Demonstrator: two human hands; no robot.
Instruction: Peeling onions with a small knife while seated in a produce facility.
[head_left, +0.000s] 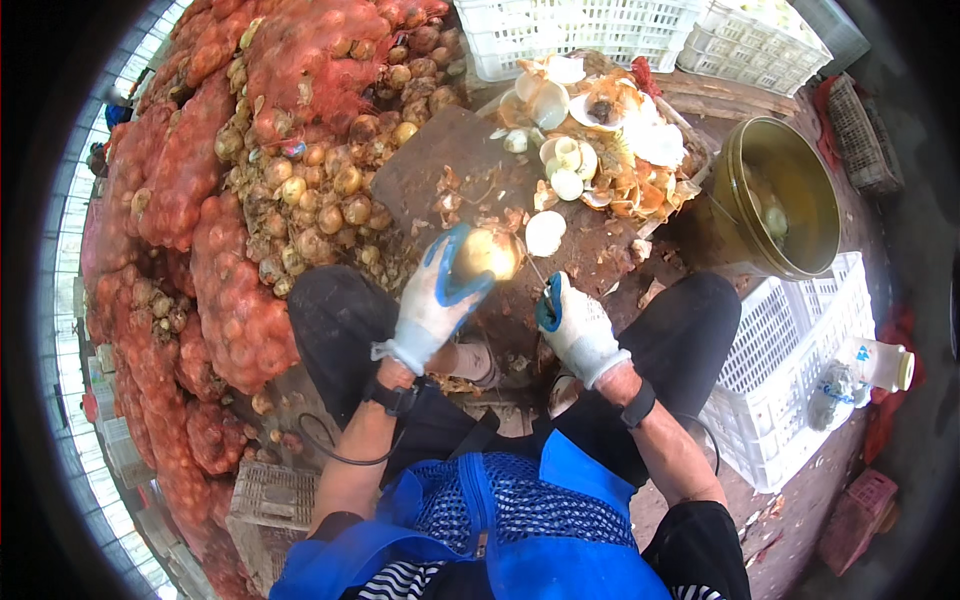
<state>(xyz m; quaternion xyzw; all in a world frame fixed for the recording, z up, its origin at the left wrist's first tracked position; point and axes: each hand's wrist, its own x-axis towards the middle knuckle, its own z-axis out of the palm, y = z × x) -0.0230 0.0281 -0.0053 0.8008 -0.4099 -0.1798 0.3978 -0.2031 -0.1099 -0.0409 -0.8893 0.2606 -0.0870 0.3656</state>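
My left hand, in a white glove with blue coating, holds a large golden-skinned onion. My right hand, gloved the same way, is closed around a small knife whose thin blade points up toward the onion's right side. Whether the blade touches the onion, I cannot tell. Just beyond the blade a pale cut onion piece lies on the brown work surface. Farther off is a heap of onion skins with several whitish onion pieces among them.
Loose onions and red mesh sacks of onions crowd the left. At right stand a bucket with liquid and onions inside, and a white plastic crate with a plastic bottle beside it. White crates line the far side.
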